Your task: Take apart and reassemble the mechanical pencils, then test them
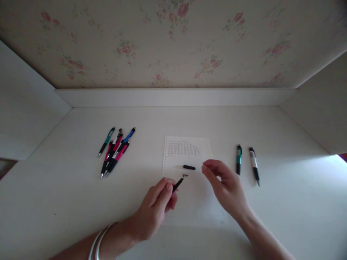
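My left hand (159, 202) is closed around a black pen part (177, 185), its end angled up and to the right over a sheet of paper (187, 198). Close to that end is a small metallic piece (185, 175); whether the two touch is unclear. A short black tube (189, 167), like a pen grip, lies on the sheet just beyond. To its right hovers my right hand (223, 184), thumb and forefinger pinched together. Anything between those fingertips is too small to make out. Rows of handwriting fill the sheet's upper part.
Several pens (115, 153) with teal, pink and blue barrels lie in a loose pile on the left of the white desk (67, 195). Over on the right are a teal pen (238, 159) and a white pen (254, 162). A flowered wall (151, 47) and side panels enclose the desk.
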A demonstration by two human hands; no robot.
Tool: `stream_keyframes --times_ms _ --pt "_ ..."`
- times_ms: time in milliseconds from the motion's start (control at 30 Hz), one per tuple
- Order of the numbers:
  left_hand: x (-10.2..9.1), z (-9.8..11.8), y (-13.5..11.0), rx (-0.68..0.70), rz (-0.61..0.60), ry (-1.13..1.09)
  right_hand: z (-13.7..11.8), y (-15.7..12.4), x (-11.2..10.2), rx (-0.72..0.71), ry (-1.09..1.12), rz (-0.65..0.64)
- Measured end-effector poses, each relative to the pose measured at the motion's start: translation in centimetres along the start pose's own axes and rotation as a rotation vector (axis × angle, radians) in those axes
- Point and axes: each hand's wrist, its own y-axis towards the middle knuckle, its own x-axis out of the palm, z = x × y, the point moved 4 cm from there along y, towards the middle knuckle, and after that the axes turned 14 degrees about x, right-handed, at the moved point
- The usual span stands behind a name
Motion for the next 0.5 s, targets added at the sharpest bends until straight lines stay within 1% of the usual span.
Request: stream_keyframes --times_ms 100,167,233,300,400,500 --pt "0.0 0.2 0.1 0.042 0.009 -0.029 -0.2 -0.5 1.2 -0.196 -0.234 -0.029" --pt "0.0 0.1 0.1 0.027 0.008 0.006 -0.3 -0.7 2.0 -0.319 -0.362 -0.043" --pt "-0.1 -0.1 0.0 -0.014 0.003 0.029 -0.2 -0.6 2.5 -0.375 -0.439 -0.05" --pt "0.0 -0.1 -0.1 -0.032 -0.016 0.015 0.0 -0.4 2.7 -0.379 -0.447 -0.054" --pt "0.0 0.0 0.0 0.013 -0.034 0.001 0.0 -0.1 2.4 -0.347 -0.374 -0.058" --pt "-0.1 0.0 0.0 0.023 -0.018 0.056 0.3 0.1 2.1 -0.231 -0.258 -0.073"
